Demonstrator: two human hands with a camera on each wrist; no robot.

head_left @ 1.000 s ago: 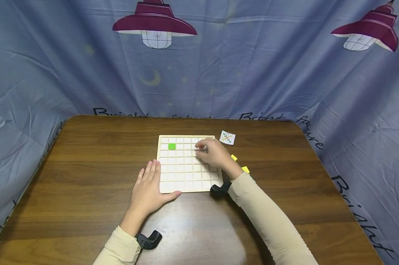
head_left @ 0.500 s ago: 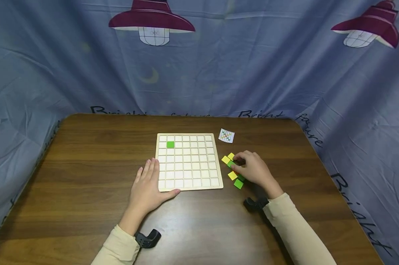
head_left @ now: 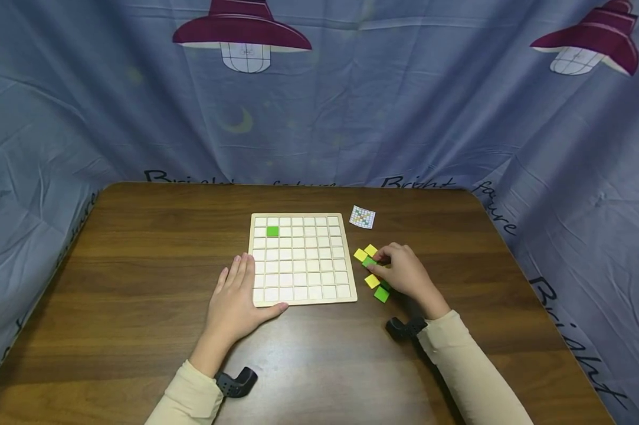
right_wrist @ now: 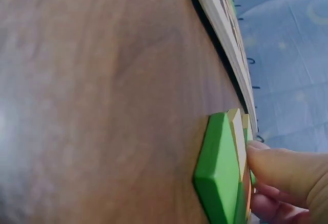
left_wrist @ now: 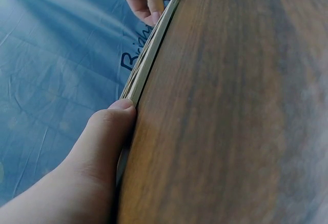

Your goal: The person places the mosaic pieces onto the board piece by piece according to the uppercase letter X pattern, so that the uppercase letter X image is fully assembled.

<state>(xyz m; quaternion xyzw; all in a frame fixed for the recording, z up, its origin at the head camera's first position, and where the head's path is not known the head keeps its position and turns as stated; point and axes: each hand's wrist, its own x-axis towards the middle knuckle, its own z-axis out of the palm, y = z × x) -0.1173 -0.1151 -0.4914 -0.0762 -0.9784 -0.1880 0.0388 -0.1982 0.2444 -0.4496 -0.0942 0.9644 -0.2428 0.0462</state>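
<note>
A square white-celled board (head_left: pixel 300 260) with a pale wooden frame lies on the table, one green tile (head_left: pixel 272 231) in its upper left. My left hand (head_left: pixel 233 299) rests along the board's left side with fingers straight, its thumb at the near edge. In the left wrist view the left thumb (left_wrist: pixel 102 131) touches the board's edge. To the right of the board my right hand (head_left: pixel 404 273) pinches a green tile (head_left: pixel 369 262) between thumb and index finger. Around it lie yellow tiles (head_left: pixel 372 281) and another green tile (head_left: pixel 381 294); the hand partly hides others.
A small printed card (head_left: pixel 362 217) with a coloured grid lies beyond the loose tiles, near the board's far right corner. The brown wooden table (head_left: pixel 165 236) runs back to a blue curtain (head_left: pixel 319 118).
My right hand has moved from over the board's upper right back to the loose tiles and its fingers have come onto a green one. The left hand has stayed in place.
</note>
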